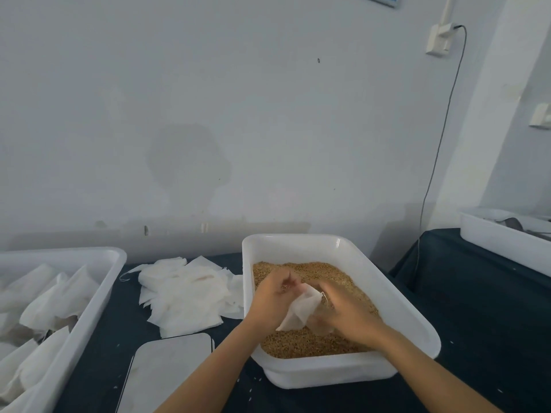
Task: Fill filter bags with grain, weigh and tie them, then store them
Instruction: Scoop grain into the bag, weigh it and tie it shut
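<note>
Both of your hands meet over a white plastic tub (387, 296) of grain (313, 344). Your left hand (275, 296) is curled, fingers bunched together at the upper edge of a thin white filter bag (301, 311), with a few kernels showing under the fingertips. Your right hand (347, 311) lies across the bag's other side, fingers bent around its edge near a short loose thread; whether it pinches the cloth or only steadies it is hard to make out. The bag hangs limp and creased between the two hands, just above the grain, and its mouth is hidden by your fingers.

The tub is rectangular with rounded corners and smooth, glossy walls. The grain inside is fine, tan and pebbly.

To the left of the tub, a loose heap of flat empty bags (185, 296) lies on the dark cloth-covered surface (483, 338), papery and overlapping, one trailing a thread. Nearer you sits a flat pale rectangular scale (170, 371) with rounded corners, its lower part cut off by the frame. At far left a second white tub (98, 296), also cut off, holds filled bags (53, 305) leaning on one another. At far right a third white tub (501, 239) is only partly in view, its contents unclear. Scattered pale kernels dot the surface. A thin dark cord (441, 138) runs down the grey wall (208, 99) behind.
</note>
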`<control>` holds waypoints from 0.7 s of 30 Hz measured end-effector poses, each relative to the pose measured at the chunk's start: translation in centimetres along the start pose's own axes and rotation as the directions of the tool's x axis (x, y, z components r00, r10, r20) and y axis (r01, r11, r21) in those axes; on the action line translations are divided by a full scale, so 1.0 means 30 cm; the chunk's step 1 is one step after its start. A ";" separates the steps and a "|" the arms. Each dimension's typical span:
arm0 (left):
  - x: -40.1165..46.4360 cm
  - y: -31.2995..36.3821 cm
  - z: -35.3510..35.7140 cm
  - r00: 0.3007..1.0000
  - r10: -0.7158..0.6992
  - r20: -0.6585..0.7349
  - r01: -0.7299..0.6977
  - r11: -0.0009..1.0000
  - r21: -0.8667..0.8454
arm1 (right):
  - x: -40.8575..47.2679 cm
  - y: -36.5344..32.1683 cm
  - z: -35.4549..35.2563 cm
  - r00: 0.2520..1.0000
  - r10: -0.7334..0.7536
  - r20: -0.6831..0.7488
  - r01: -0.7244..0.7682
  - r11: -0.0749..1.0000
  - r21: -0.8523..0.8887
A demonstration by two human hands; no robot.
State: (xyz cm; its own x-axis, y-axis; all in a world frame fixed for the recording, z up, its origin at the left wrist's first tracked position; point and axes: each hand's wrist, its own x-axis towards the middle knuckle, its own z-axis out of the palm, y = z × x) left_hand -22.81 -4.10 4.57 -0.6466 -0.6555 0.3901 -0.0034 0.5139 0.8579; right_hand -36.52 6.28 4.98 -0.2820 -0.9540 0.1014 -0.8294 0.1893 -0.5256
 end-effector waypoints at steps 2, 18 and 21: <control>-0.007 0.015 -0.015 0.999 0.020 0.036 -0.019 1.000 -0.024 | -0.001 -0.039 0.000 0.994 -0.030 -0.102 0.054 0.969 0.240; -0.177 0.023 -0.325 0.955 -0.024 -0.296 -0.021 0.989 -0.146 | 0.071 -0.375 0.091 0.966 0.054 -0.254 0.154 0.670 0.726; -0.226 -0.011 -0.379 0.898 -0.048 -0.438 0.007 0.996 -0.094 | 0.082 -0.428 0.162 0.979 0.009 -0.203 0.133 0.725 0.676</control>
State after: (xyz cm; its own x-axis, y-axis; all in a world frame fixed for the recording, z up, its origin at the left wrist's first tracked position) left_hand -9.76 -6.13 5.45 -0.2466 -0.8555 0.4554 0.0636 0.4546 0.8884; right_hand -24.23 0.37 7.88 -0.3814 -0.8854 0.2656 -0.3127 -0.1468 -0.9384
